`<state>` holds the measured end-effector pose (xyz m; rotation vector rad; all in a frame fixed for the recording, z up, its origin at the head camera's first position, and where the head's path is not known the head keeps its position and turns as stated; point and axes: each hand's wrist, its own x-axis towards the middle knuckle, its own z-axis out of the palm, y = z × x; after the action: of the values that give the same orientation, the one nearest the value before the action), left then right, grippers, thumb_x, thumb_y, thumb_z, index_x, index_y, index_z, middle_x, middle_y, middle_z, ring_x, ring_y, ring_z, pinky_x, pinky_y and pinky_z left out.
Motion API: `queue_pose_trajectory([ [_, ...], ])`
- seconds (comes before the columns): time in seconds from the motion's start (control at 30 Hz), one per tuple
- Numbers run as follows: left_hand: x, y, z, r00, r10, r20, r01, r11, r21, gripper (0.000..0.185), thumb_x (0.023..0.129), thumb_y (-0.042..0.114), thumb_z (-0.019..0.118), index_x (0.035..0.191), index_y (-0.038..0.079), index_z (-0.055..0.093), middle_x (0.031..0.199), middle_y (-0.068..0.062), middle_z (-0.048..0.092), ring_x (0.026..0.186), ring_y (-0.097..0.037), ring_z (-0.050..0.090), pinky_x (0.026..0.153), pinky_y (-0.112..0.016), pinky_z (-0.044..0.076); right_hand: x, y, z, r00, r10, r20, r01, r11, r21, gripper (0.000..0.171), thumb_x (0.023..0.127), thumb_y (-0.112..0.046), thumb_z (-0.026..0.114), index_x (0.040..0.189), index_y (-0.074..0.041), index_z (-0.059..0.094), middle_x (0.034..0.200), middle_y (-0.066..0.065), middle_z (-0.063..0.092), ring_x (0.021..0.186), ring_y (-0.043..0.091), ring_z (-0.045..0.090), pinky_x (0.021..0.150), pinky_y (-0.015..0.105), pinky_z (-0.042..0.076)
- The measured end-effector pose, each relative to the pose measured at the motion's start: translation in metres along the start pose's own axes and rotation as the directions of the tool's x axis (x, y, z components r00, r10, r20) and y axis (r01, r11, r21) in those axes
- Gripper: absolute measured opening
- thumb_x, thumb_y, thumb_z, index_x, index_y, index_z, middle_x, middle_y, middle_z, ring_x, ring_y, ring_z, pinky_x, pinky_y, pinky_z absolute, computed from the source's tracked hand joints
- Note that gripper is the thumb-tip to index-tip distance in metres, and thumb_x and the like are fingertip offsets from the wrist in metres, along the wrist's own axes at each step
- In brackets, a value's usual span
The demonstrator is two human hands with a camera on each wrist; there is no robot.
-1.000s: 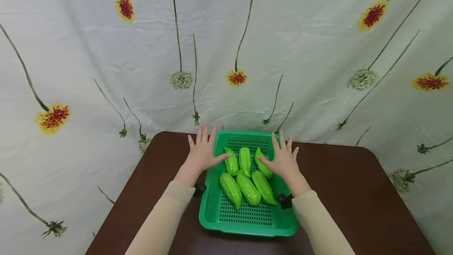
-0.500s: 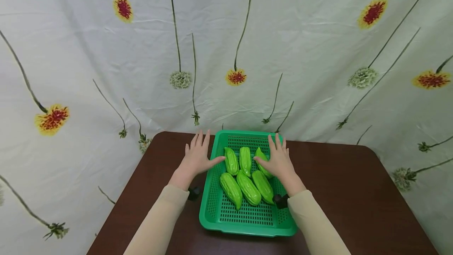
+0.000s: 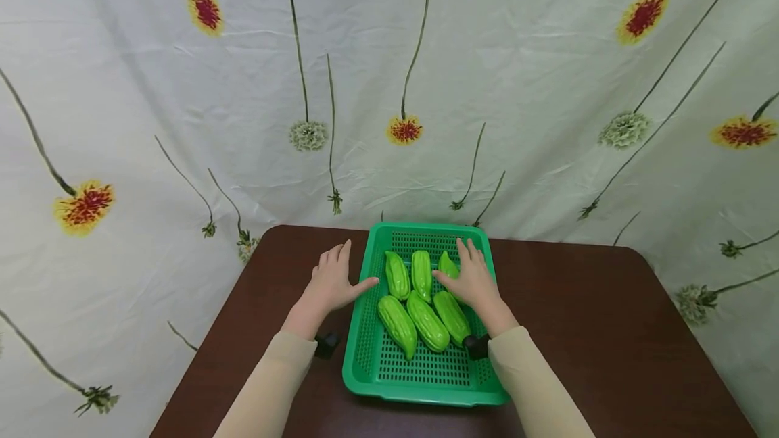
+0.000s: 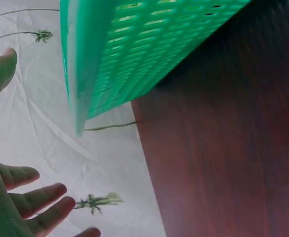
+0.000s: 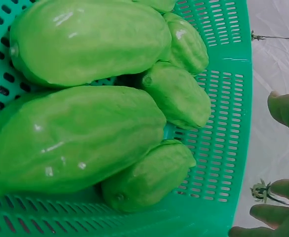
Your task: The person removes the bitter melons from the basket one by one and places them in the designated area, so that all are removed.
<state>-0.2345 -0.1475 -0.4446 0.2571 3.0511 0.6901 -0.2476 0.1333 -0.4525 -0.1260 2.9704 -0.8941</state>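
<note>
A green plastic basket (image 3: pixel 426 397) with slotted walls holds several glossy, ribbed bitter melons (image 3: pixel 397 326), laid in two rows. My left hand (image 3: pixel 331 282) hovers off the basket's left side, fingers loosely spread and thumb pointing toward the rim. Above the right part of the basket my right hand (image 3: pixel 477 282) hangs with spread fingers, overlapping the far right bitter melon (image 3: pixel 448 265). Neither hand holds anything. In the left wrist view, the fingers (image 4: pixel 50 197) stand apart from the basket's outer wall (image 4: pixel 149 54). Large bitter melons (image 5: pixel 80 138) fill the right wrist view.
Under the basket is a dark brown table (image 3: pixel 584 316) with rounded far corners. A pale cloth (image 3: pixel 523 86) printed with flowers hangs behind and around it. Small black wrist cameras (image 3: pixel 477 347) sit at the sleeve cuffs.
Both hands have moved left and slightly back toward the person, the left one out past the basket's rim. Left fingers are a little more bent. Basket and bitter melons stay put.
</note>
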Motion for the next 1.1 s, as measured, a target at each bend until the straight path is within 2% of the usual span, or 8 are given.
queue_pose_trajectory([
  [0.2,-0.003,-0.004,0.005,0.999,0.003,-0.033,-0.005,0.999,-0.048,0.088,0.09,0.052,0.066,0.148,-0.005,0.033,0.143,-0.027,0.04,0.13,-0.046,0.038,0.1,-0.062,0.039,0.002,0.002,0.005,1.0,0.017,-0.013,-0.017,1.0,0.026,0.089,0.092,-0.041,0.068,0.156,-0.001,0.022,0.16,0.026,0.017,0.144,0.05,0.024,0.107,0.064,0.034],
  [0.43,-0.011,-0.004,0.01,1.0,0.018,-0.024,-0.021,0.994,-0.108,0.076,0.093,0.041,0.066,0.143,-0.009,0.037,0.136,-0.027,0.045,0.126,-0.045,0.045,0.101,-0.055,0.043,0.006,0.006,0.012,0.998,0.066,0.014,-0.066,0.998,0.025,0.084,0.093,-0.041,0.067,0.154,0.0,0.025,0.156,0.029,0.025,0.14,0.053,0.029,0.104,0.064,0.037],
  [0.57,-0.016,-0.005,0.015,1.0,0.019,-0.016,-0.021,0.989,-0.146,0.065,0.094,0.034,0.066,0.137,-0.009,0.041,0.124,-0.024,0.051,0.111,-0.037,0.054,0.091,-0.05,0.048,0.008,0.008,0.016,0.996,0.085,0.024,-0.085,0.996,0.031,0.081,0.093,-0.039,0.067,0.153,0.001,0.029,0.154,0.03,0.029,0.139,0.052,0.031,0.104,0.062,0.038],
  [0.8,-0.023,-0.007,0.022,0.998,-0.032,0.056,0.044,0.973,-0.227,0.051,0.096,0.027,0.065,0.13,-0.003,0.044,0.113,-0.016,0.053,0.096,-0.026,0.059,0.075,-0.04,0.051,0.011,0.011,0.021,0.993,0.11,0.029,-0.111,0.993,0.046,0.072,0.094,-0.031,0.068,0.148,0.004,0.035,0.149,0.031,0.036,0.134,0.049,0.039,0.103,0.06,0.04],
  [1.1,-0.026,-0.009,0.029,0.997,-0.061,0.044,0.071,0.954,-0.293,0.041,0.096,0.023,0.065,0.125,0.0,0.049,0.102,-0.01,0.057,0.081,-0.017,0.058,0.065,-0.033,0.048,0.014,0.014,0.029,0.989,0.138,0.048,-0.14,0.989,0.039,0.071,0.093,-0.028,0.068,0.146,0.006,0.036,0.146,0.033,0.038,0.13,0.05,0.043,0.101,0.058,0.042],
])
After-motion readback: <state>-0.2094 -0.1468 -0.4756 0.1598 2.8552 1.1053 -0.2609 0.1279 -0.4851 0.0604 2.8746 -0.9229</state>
